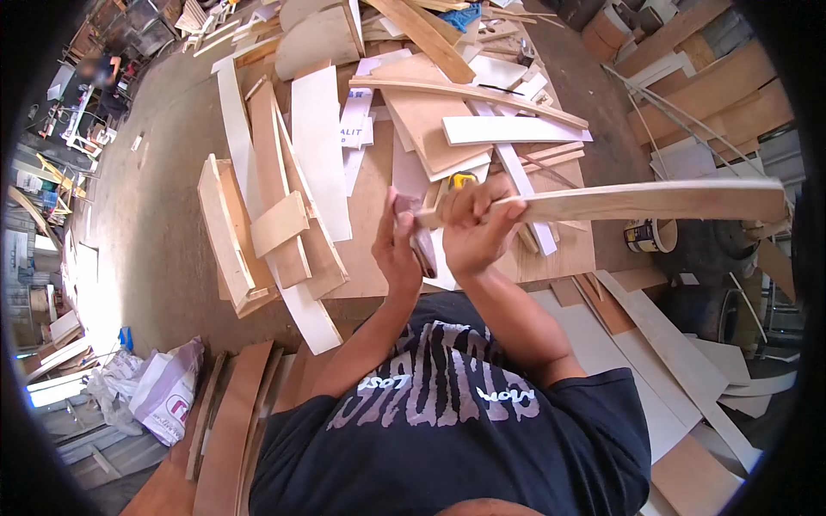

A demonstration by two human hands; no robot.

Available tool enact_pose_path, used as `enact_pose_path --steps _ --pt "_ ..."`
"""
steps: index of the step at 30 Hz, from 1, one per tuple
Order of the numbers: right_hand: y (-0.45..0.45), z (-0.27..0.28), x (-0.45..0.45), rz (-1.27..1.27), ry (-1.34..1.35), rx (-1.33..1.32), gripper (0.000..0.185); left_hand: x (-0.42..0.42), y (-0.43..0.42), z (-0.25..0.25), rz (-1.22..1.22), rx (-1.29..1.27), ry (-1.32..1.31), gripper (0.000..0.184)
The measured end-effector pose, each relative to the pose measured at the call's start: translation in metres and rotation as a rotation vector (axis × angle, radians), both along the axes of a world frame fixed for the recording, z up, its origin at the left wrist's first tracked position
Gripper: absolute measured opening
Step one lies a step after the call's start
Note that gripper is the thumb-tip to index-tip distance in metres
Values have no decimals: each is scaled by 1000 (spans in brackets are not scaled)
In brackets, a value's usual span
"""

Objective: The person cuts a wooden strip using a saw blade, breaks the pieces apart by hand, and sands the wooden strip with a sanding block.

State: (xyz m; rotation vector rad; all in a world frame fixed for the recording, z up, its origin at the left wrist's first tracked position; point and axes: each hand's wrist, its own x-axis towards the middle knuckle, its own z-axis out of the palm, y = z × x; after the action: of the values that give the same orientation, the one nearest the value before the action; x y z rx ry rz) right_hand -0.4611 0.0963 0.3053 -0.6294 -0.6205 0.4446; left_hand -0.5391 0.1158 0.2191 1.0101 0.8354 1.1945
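Work looks midway.
At nine o'clock my feed shows a box-like piece [225, 228], seemingly joined; left hand [397, 248] grips a brownish strip [425, 250]; at twelve, loose boards [426, 120] lie unjoined; right hand [475, 232] grasps a plank [654, 202] towards three, finish unclear.

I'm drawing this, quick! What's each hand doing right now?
Left hand: grip closed on a small brownish piece; exactly what it is can't be told.
Right hand: grip closed around a long wooden strip.
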Motion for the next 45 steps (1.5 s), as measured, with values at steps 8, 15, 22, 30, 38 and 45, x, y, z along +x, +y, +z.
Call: enact_pose_path --steps 8,15,22,30,38,45 --pt "-6 -15 45 -8 -33 -15 53 33 -24 -11 48 31 309 48" --pt "-23 -37 58 141 -19 -66 55 55 -9 -29 80 -39 17 51" --pt "-17 -36 77 109 67 14 53 82 -11 -19 25 -37 -184 50" --pt "-1 -41 98 57 51 -23 53 96 -9 -33 88 8 86 47" --pt "2 -33 107 87 119 -43 54 96 -11 -26 54 16 153 47" --pt "-5 -35 100 110 -5 -20 57 97 -11 -33 48 16 -12 48"
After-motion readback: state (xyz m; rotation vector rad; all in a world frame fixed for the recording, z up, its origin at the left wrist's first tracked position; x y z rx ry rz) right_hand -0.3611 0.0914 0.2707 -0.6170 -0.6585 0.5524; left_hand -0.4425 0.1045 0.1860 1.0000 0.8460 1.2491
